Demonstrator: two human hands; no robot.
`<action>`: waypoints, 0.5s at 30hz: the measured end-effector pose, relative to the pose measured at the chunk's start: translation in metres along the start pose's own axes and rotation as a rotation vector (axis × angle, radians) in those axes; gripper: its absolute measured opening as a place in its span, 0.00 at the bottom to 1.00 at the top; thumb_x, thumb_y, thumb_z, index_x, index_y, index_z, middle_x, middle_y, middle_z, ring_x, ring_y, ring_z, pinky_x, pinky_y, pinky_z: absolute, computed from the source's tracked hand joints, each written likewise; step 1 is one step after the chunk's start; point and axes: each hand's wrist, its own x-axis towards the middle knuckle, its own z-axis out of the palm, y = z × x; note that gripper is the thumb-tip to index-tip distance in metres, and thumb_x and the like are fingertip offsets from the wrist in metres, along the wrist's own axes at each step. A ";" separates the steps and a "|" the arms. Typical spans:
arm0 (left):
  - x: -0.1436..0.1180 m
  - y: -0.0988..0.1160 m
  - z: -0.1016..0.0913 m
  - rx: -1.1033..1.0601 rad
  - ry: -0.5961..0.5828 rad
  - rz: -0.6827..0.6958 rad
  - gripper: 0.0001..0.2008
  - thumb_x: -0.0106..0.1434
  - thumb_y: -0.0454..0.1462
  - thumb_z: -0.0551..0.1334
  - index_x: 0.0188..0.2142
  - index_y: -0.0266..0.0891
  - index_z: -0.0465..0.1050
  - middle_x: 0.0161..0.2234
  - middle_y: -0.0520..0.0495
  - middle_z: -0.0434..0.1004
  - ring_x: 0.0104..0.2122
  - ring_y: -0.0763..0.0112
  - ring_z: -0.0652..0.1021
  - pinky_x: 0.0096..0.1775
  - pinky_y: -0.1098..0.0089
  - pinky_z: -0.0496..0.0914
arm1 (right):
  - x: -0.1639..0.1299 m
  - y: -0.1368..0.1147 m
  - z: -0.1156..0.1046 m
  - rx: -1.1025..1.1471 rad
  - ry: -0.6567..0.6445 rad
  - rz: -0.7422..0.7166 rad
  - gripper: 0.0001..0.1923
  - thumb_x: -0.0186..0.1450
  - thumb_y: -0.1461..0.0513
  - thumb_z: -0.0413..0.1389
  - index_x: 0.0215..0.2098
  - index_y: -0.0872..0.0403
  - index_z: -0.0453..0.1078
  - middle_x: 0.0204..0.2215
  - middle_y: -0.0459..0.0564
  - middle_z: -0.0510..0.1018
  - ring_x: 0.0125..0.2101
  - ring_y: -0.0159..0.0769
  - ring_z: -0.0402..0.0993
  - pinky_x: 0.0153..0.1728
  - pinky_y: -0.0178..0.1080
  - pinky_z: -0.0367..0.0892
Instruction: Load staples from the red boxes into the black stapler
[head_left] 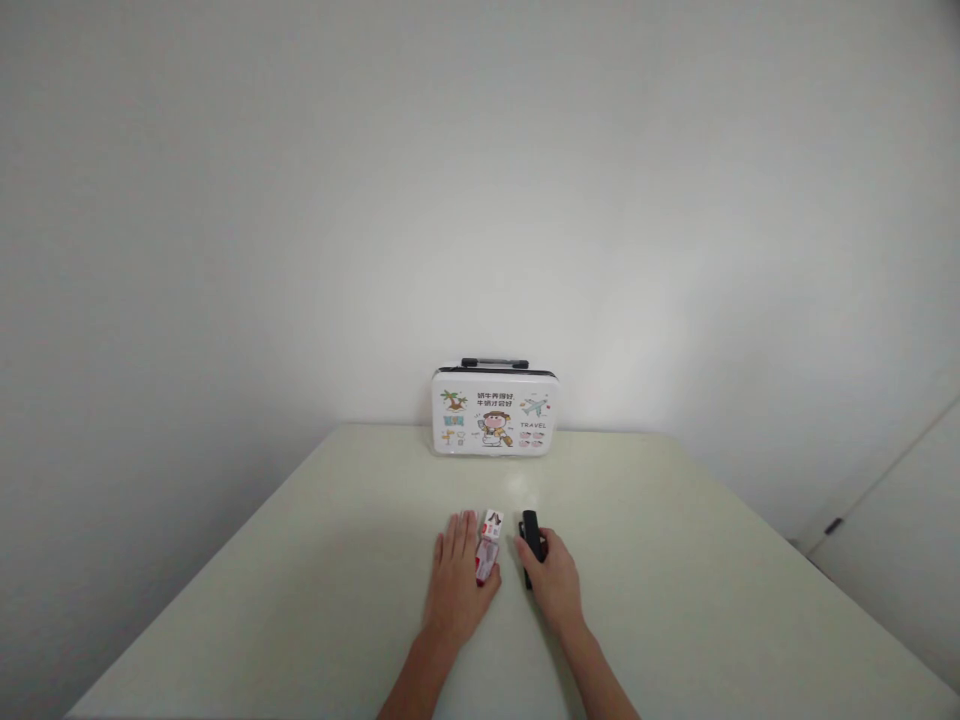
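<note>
Forearms cut by bottom edge; black object (532,541) half-hidden under right hand (556,583).

Pale table (315,560) against a white wall. Left hand (459,578) lies flat, thumb side touching a small red-and-white carton (488,546) lying on the tabletop. Right hand (556,578) rests over a black oblong object (531,540), possibly a stapler; too small to tell. Behind them, well apart, a white cartoon-printed case (494,408) stands upright at the table's far edge, black handle on top.
</note>
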 end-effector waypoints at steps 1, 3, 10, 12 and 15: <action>0.004 0.002 0.002 -0.014 -0.019 0.035 0.39 0.65 0.41 0.59 0.72 0.42 0.48 0.71 0.41 0.55 0.71 0.53 0.53 0.66 0.49 0.55 | 0.000 -0.001 0.001 0.004 -0.008 -0.009 0.26 0.68 0.43 0.52 0.50 0.53 0.73 0.42 0.56 0.81 0.41 0.46 0.77 0.41 0.40 0.67; 0.008 0.005 0.005 -0.037 -0.049 0.084 0.39 0.65 0.40 0.59 0.72 0.43 0.47 0.71 0.43 0.55 0.71 0.55 0.54 0.66 0.52 0.57 | -0.003 -0.003 0.000 0.013 -0.031 -0.029 0.27 0.68 0.42 0.52 0.51 0.53 0.74 0.43 0.56 0.81 0.43 0.47 0.77 0.44 0.40 0.67; -0.017 0.011 -0.008 -0.066 -0.050 0.069 0.31 0.71 0.41 0.55 0.71 0.46 0.51 0.70 0.43 0.58 0.70 0.55 0.57 0.67 0.49 0.59 | -0.050 -0.004 -0.004 0.092 -0.136 -0.078 0.30 0.71 0.41 0.48 0.55 0.53 0.75 0.44 0.57 0.81 0.46 0.47 0.77 0.49 0.40 0.68; -0.033 0.012 -0.014 -0.066 -0.019 0.026 0.29 0.72 0.41 0.53 0.70 0.45 0.52 0.70 0.42 0.57 0.70 0.56 0.56 0.67 0.49 0.59 | -0.066 -0.003 -0.003 0.148 -0.179 -0.078 0.29 0.71 0.42 0.48 0.56 0.53 0.74 0.44 0.56 0.80 0.46 0.46 0.77 0.49 0.40 0.68; -0.052 0.009 -0.020 -0.070 0.004 -0.006 0.26 0.73 0.40 0.51 0.69 0.44 0.54 0.70 0.43 0.57 0.70 0.57 0.57 0.67 0.49 0.60 | -0.084 -0.008 0.002 0.221 -0.255 -0.083 0.27 0.72 0.43 0.49 0.57 0.51 0.73 0.44 0.55 0.79 0.45 0.45 0.76 0.48 0.40 0.68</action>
